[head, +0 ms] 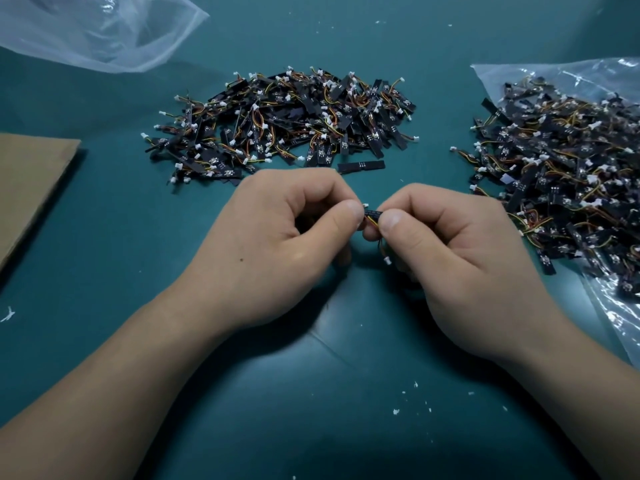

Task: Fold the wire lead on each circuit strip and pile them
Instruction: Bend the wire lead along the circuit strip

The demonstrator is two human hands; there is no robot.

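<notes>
Both hands pinch one strip (372,213) at opposite ends, left hand (277,233) and right hand (460,244), just in front of the pile (284,123), probably to bend its lead (371,222) back. Right of the pile, a bag (571,168) keeps more strips, probably undone, within reach.

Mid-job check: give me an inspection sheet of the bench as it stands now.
Surface: teal mat, creased near the front.
Job's things: one circuit strip held at centre front; centre pile behind it; right heap lying on a clear bag.
Clutter: white scraps on the mat; cardboard sheet at left; second clear bag, far left.
Grippers: left hand and right hand both pinch the strip.
Cables: the strip's wire lead hangs under the right hand, white connector at its end.
Surroundings: nothing seen.
</notes>
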